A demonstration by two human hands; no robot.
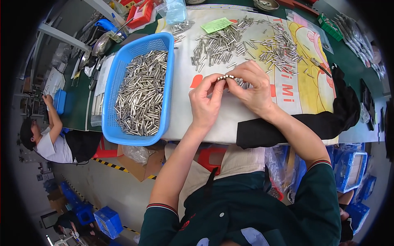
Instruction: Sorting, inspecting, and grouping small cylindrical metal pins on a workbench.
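Between the fingertips of both my hands is a short row of small metal pins (225, 77), their shiny ends facing up. My left hand (204, 100) pinches the row's left end with thumb and fingers. At the other end, my right hand (255, 87) closes its thumb and fingers on the same pins. A few more pins lie partly hidden under the right hand. Beyond the hands, loose pins (219, 46) spread over a printed cloth (184, 69), with another scatter of pins (281, 51) to the right. A blue plastic basket (170, 82) full of similar pins (143, 90) stands left.
A black cloth (262, 132) lies along the table's front edge under my right forearm. Pliers (317, 63) rest at the right. A green paper slip (216, 25) sits by the far pins. Another person (51, 139) works at the far left; a cardboard box (141, 164) stands below the table.
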